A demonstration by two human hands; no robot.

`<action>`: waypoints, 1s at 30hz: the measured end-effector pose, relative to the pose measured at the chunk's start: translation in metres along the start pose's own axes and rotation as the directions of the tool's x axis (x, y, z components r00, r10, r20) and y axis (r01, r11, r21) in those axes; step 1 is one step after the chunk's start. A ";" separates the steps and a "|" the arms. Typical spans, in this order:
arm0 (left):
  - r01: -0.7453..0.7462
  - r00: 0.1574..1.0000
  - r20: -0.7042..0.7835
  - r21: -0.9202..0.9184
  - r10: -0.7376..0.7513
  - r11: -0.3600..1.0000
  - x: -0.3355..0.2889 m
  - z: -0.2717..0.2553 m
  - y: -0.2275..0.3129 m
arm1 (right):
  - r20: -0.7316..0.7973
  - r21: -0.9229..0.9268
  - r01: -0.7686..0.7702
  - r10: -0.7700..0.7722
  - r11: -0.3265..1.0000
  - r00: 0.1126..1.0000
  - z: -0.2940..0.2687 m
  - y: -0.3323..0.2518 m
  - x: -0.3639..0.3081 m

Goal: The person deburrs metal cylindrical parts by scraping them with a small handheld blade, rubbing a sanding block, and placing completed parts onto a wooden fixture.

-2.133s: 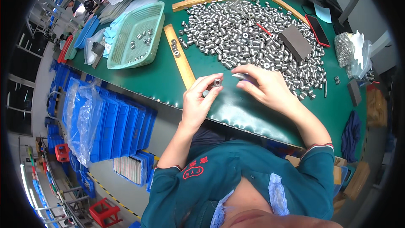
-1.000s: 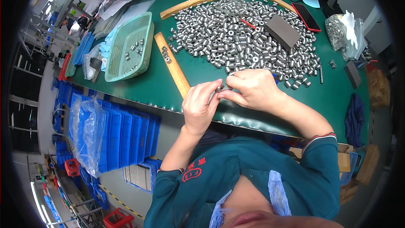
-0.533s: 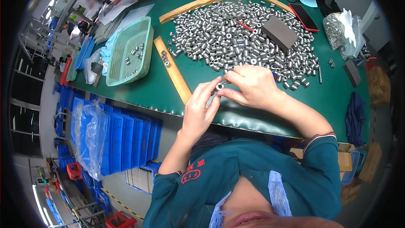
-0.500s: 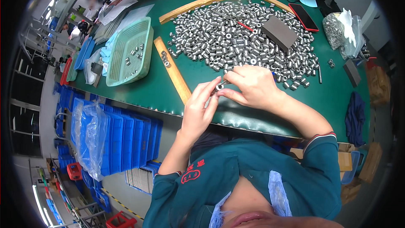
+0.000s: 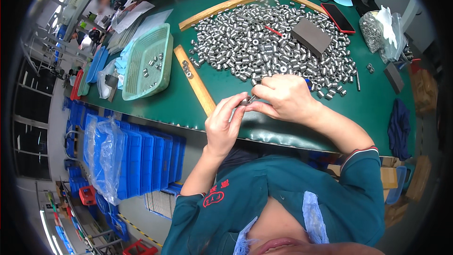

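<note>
Pinched between the fingertips of my left hand (image 5: 222, 126) is a small metal sleeve (image 5: 245, 101), held just above the table's near edge. My right hand (image 5: 285, 96) is closed round a slim tool whose thin metal tip (image 5: 253, 98) meets the sleeve. A blue end of that tool (image 5: 308, 83) shows behind the right knuckles; the rest is hidden by the fingers. Beyond both hands spreads a large heap of similar metal sleeves (image 5: 264, 52). Several more sleeves (image 5: 187, 69) lie on a wooden strip (image 5: 197, 85) to the left.
A green plastic basket (image 5: 166, 73) with a few sleeves stands left. On the heap rests a dark grey block (image 5: 311, 37); a red-edged phone (image 5: 338, 18) lies behind it. Wooden bars (image 5: 231, 7) border the far side. Blue crates (image 5: 137, 165) stand below the table's left edge.
The sleeve has turned in my left fingertips, so its open end no longer faces up as plainly. Both hands stay together in nearly the same place, and the view has shifted slightly.
</note>
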State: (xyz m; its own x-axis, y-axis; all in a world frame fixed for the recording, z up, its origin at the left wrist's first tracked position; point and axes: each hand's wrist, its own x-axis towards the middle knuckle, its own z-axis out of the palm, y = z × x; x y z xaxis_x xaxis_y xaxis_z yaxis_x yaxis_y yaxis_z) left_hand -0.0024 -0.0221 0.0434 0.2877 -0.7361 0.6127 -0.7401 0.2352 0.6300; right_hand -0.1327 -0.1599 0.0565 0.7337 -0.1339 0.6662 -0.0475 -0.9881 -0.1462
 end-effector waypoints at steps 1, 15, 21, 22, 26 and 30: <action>-0.001 1.000 -0.019 0.003 0.002 1.000 -0.001 0.001 0.000 | 0.019 0.028 -0.004 0.004 1.000 1.000 0.001 0.001 -0.001; 0.021 0.993 -0.115 -0.068 -0.028 0.997 -0.008 0.012 -0.010 | -0.034 -0.003 -0.014 0.014 1.000 0.999 -0.002 -0.002 0.004; -0.089 0.981 -0.169 0.038 0.094 0.995 -0.005 0.017 -0.007 | -0.072 0.004 -0.007 0.008 1.000 0.997 0.001 0.000 0.003; -0.087 0.980 -0.177 0.033 0.091 0.996 -0.005 0.018 -0.008 | -0.064 0.018 -0.012 0.013 1.000 0.998 0.003 0.001 0.002; -0.100 0.978 -0.177 0.058 0.109 0.993 -0.003 0.020 -0.012 | 0.017 0.097 -0.075 0.074 0.992 0.997 0.006 0.001 -0.001; -0.069 0.983 -0.169 0.039 0.075 0.997 -0.002 0.021 -0.012 | 0.033 0.153 -0.126 0.122 0.980 0.992 0.005 0.001 0.000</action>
State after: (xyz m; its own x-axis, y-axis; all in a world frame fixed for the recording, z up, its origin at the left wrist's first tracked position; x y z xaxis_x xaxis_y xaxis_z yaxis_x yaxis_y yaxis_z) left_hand -0.0074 -0.0369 0.0248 0.3300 -0.5984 0.7301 -0.7816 0.2604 0.5668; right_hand -0.1289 -0.1608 0.0526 0.7446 -0.2509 0.6185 -0.0352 -0.9401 -0.3390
